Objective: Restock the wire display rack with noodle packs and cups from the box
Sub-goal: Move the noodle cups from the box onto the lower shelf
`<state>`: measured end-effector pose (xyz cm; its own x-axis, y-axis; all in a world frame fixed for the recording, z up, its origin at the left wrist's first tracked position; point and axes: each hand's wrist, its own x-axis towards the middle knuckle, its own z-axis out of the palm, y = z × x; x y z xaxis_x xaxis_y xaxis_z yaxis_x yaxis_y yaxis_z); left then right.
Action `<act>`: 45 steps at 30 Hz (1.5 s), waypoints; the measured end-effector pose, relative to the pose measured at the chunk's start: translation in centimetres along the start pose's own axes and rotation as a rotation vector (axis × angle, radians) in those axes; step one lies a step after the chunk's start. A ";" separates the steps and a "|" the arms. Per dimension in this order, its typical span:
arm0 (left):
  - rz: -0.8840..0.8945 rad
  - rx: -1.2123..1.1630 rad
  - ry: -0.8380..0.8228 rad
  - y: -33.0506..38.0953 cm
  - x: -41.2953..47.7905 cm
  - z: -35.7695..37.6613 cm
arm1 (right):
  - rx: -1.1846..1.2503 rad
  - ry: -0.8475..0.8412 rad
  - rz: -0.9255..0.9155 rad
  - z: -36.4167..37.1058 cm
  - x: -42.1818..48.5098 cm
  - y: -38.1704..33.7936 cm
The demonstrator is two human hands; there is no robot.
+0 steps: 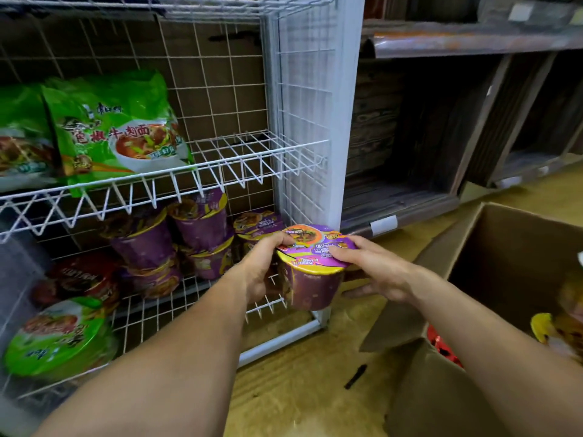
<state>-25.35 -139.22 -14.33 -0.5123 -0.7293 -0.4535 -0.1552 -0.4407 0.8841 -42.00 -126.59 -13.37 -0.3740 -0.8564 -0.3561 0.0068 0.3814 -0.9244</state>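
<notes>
Both hands hold one purple noodle cup [310, 283] upright, lid up, at the front right corner of the wire display rack [310, 121], level with its lower shelf. The left hand [263, 266] grips the cup's left side, its fingers [279, 238] curled over the lid's rim. The right hand [373, 272] grips the other side, fingers laid across the lid and thumb underneath against the wall. Behind the cup, more purple cups [198, 234] are stacked on the lower shelf, with a green bowl [56, 337] at the far left. Green noodle packs [116, 130] lean on the shelf above. The open cardboard box [504, 244] stands on the floor to the right.
</notes>
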 end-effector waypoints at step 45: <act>0.373 -0.003 0.510 0.3 9.1 -2.4 | 0.196 0.349 -0.358 12.6 14.2 -1.2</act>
<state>-28.01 -147.29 -18.50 -0.0644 -0.9916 -0.1125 -0.0413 -0.1100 0.9931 -35.65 -143.59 -19.08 -0.6705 -0.7416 0.0217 -0.0171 -0.0138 -0.9998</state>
